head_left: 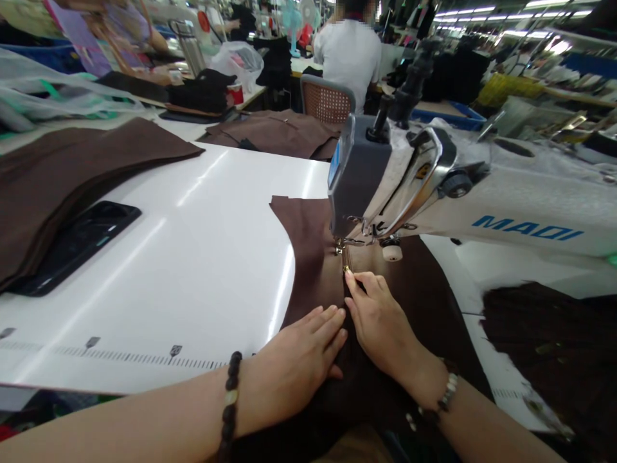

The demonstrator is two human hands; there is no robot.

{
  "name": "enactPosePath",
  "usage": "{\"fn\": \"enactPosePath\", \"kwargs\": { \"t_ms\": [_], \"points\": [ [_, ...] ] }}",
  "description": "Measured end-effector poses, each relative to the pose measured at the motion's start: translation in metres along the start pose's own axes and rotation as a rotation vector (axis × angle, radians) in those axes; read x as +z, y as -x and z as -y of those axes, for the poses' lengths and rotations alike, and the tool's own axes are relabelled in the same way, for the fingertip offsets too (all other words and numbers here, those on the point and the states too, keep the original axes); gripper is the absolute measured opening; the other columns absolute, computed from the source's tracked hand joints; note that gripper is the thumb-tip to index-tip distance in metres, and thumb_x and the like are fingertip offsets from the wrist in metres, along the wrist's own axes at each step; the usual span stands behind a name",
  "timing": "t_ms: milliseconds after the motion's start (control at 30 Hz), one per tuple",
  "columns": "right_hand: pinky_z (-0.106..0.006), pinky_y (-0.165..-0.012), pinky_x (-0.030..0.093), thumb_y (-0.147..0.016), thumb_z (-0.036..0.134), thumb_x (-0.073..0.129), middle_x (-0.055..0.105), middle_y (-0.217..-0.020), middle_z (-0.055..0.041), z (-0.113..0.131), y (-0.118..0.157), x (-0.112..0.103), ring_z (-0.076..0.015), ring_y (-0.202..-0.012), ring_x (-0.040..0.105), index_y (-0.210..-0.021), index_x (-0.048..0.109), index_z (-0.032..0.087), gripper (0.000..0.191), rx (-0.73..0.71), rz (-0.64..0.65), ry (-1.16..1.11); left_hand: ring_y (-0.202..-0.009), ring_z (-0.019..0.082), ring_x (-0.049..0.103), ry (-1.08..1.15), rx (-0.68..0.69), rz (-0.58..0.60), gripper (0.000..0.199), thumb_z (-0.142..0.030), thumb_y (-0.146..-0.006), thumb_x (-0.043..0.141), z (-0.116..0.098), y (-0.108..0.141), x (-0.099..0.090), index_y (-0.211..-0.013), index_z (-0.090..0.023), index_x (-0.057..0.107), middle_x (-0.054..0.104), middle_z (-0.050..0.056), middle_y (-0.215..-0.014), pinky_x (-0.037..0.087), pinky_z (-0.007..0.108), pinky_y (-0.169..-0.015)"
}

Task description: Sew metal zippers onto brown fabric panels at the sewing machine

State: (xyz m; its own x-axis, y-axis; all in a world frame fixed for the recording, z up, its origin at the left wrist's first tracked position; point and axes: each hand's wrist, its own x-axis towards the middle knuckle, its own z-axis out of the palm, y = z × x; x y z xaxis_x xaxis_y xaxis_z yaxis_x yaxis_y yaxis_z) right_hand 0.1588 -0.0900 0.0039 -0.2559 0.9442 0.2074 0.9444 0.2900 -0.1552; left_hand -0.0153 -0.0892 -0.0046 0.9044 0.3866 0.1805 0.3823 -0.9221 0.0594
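Observation:
A dark brown fabric piece point(313, 238) lies under the needle area of a sewing machine point(359, 180). A zipper point(346, 256) with a gold-coloured pull runs along its seam, just in front of the presser foot point(339, 248). My left hand point(301, 357) rests flat on the fabric left of the seam, fingers stretched out and holding nothing. Right of the seam, my right hand point(380, 321) has its fingertips closed at the zipper pull. The fabric's near part is partly hidden under both hands and forearms.
Stacked brown fabric point(96, 154) covers part of a black phone-like slab point(91, 235) at left. More brown cloth point(274, 132) lies behind the white table point(216, 257). A crumpled dark garment point(554, 347) sits at right. Ahead, a person in white point(349, 58) sits on a chair point(328, 96).

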Motion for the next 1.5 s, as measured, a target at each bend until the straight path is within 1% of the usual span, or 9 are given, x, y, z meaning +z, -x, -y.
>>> {"fn": "enactPosePath", "kwargs": {
  "t_ms": [200,367,567,700,833,933,1133,1300,1500],
  "points": [
    [-0.039,-0.090,0.043,-0.085,0.018,0.041,0.049,-0.110,-0.0148,-0.003,-0.015,0.007,-0.0237,-0.100,0.042,-0.122,0.047,0.006,0.039,0.084,-0.033,-0.015,-0.119,0.026,0.041,-0.004,-0.006,0.038,0.042,-0.039,-0.090,0.043,0.012,-0.007,0.001,-0.118,-0.009,0.050,0.046,0.014,-0.127,0.029,0.037,-0.102],
    [-0.041,-0.086,0.042,-0.086,0.019,0.039,0.048,-0.113,-0.0168,-0.003,-0.029,0.013,-0.0253,-0.100,0.043,-0.125,0.044,0.006,0.042,0.139,-0.032,-0.010,-0.118,0.026,0.041,0.006,-0.010,0.048,0.043,-0.039,-0.089,0.046,0.024,-0.014,-0.004,-0.117,-0.007,0.051,0.047,0.015,-0.125,0.029,0.036,-0.102],
    [-0.042,-0.088,0.041,-0.084,0.019,0.039,0.053,-0.105,-0.0151,-0.016,-0.044,0.011,-0.0252,-0.100,0.046,-0.115,0.051,0.008,0.035,0.122,-0.049,-0.125,-0.119,0.026,0.040,0.022,-0.003,0.070,0.040,-0.037,-0.088,0.048,0.036,-0.021,-0.009,-0.113,-0.006,0.052,0.047,0.017,-0.125,0.028,0.037,-0.103],
    [-0.040,-0.096,0.038,-0.086,0.024,0.039,0.049,-0.118,-0.0147,-0.027,-0.027,0.003,-0.0227,-0.112,0.044,-0.123,0.043,0.009,0.040,0.068,-0.044,-0.246,-0.118,0.026,0.042,0.012,0.000,0.079,0.043,-0.039,-0.086,0.051,0.039,-0.022,-0.008,-0.113,-0.005,0.052,0.046,0.017,-0.126,0.030,0.036,-0.102],
    [-0.054,-0.099,0.029,-0.087,0.028,0.039,0.036,-0.136,-0.0117,-0.018,0.005,0.002,-0.0278,-0.125,0.031,-0.131,0.035,0.014,0.046,0.017,0.071,0.014,-0.119,0.027,0.040,-0.019,-0.017,0.108,0.047,-0.042,-0.088,0.047,0.034,-0.020,-0.008,-0.116,-0.004,0.050,0.046,0.018,-0.127,0.030,0.037,-0.101],
    [-0.056,-0.098,0.029,-0.089,0.028,0.034,0.030,-0.140,-0.0094,-0.008,0.017,0.005,-0.0271,-0.128,0.026,-0.132,0.033,0.015,0.045,0.002,0.106,0.102,-0.118,0.029,0.041,-0.038,-0.062,0.111,0.053,-0.047,-0.086,0.047,0.024,-0.018,-0.012,-0.115,-0.002,0.051,0.046,0.019,-0.126,0.033,0.038,-0.098],
    [-0.055,-0.098,0.030,-0.089,0.027,0.032,0.028,-0.141,-0.0101,-0.012,0.015,0.005,-0.0258,-0.129,0.025,-0.133,0.033,0.014,0.045,-0.015,0.104,0.109,-0.121,0.029,0.039,-0.013,-0.098,0.053,0.052,-0.046,-0.084,0.052,0.010,-0.009,-0.008,-0.118,-0.007,0.049,0.045,0.017,-0.128,0.031,0.041,-0.101],
    [-0.055,-0.100,0.028,-0.090,0.028,0.034,0.028,-0.141,-0.0091,-0.016,0.013,0.003,-0.0233,-0.130,0.025,-0.132,0.034,0.015,0.045,-0.036,0.115,0.100,-0.123,0.028,0.037,0.019,-0.080,0.021,0.050,-0.045,-0.086,0.049,0.014,-0.007,0.001,-0.119,-0.008,0.048,0.043,0.017,-0.129,0.029,0.043,-0.103],
    [-0.056,-0.100,0.027,-0.089,0.028,0.036,0.030,-0.139,-0.0113,-0.023,0.004,0.003,-0.0240,-0.128,0.028,-0.133,0.033,0.015,0.046,-0.049,0.119,0.068,-0.122,0.029,0.037,0.047,-0.074,0.021,0.050,-0.043,-0.084,0.053,0.021,-0.014,-0.001,-0.118,-0.006,0.049,0.044,0.018,-0.128,0.031,0.043,-0.102]
  ]
}}
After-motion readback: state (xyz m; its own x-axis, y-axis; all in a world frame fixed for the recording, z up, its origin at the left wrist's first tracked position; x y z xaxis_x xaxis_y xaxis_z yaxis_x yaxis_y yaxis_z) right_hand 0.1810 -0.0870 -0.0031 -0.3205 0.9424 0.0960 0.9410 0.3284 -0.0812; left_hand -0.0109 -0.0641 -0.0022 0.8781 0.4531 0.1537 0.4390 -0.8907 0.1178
